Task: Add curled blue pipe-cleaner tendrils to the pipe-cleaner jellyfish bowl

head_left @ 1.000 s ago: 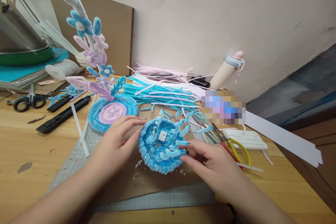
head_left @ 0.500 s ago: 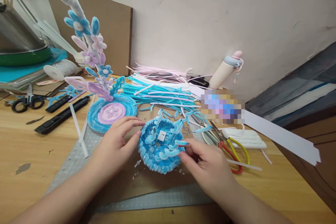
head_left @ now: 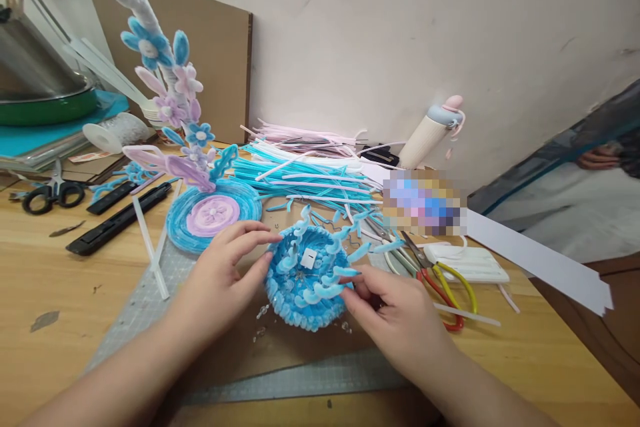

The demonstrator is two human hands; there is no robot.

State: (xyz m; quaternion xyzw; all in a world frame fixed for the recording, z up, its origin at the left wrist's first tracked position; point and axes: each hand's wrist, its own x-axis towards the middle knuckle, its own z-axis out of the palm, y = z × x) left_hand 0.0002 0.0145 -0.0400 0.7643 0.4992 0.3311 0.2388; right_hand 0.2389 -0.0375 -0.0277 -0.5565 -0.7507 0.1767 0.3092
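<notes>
I cup my left hand (head_left: 220, 280) loosely open against the blue pipe-cleaner bowl (head_left: 306, 280) on the counter (head_left: 45, 280) while my right hand's (head_left: 395, 320) fingers pinch its rim curl, which a hard tug might unwind.

There is one view only, from the camera on my head. It looks forward and down across the pale wooden table (head_left: 45, 280) toward the white wall behind it, close enough that my forearms enter from the bottom edge. The round blue pipe-cleaner bowl (head_left: 306, 280) sits near the middle; my left hand (head_left: 220, 280) and right hand (head_left: 395, 313) flank it.
</notes>
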